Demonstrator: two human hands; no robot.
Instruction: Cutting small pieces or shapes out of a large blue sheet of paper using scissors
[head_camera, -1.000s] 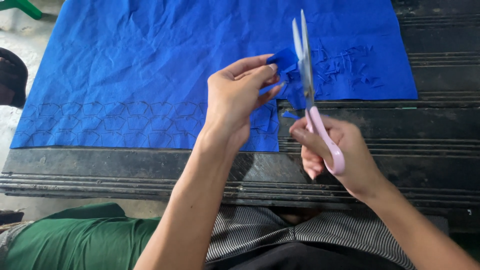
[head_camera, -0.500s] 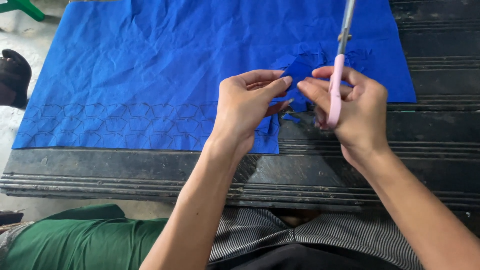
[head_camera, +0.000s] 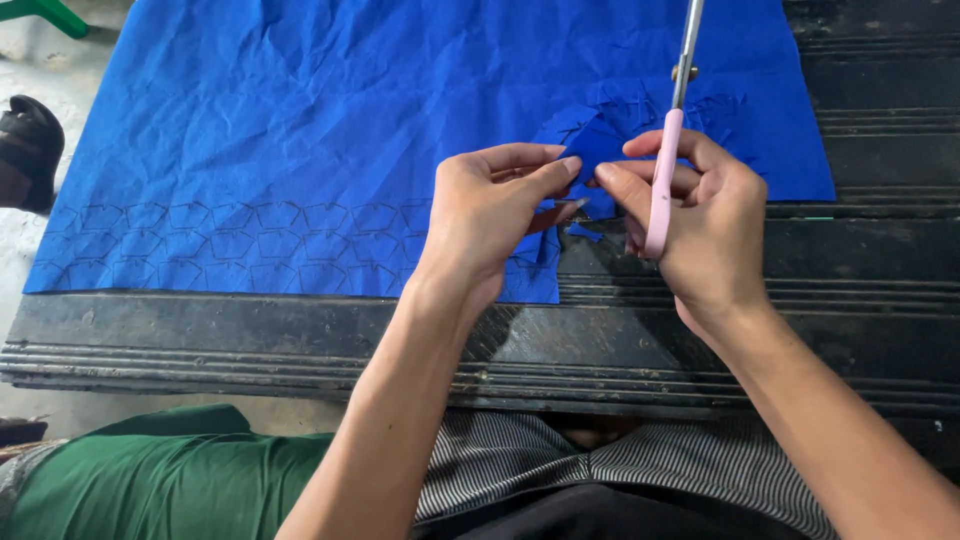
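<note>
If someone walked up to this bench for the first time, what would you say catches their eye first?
The large sheet of blue fabric spread across the dark ridged bench, with rows of outlined shapes drawn near its front edge. Right of centre, the left hand pinches a small cut blue piece at the fabric's snipped edge, while the right hand holds pink-handled scissors, blades pointing away and closed.

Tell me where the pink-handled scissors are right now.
In the head view, the scissors are right of centre, held in the right hand, blades pointing up over the blue fabric, beside the left hand.
</note>
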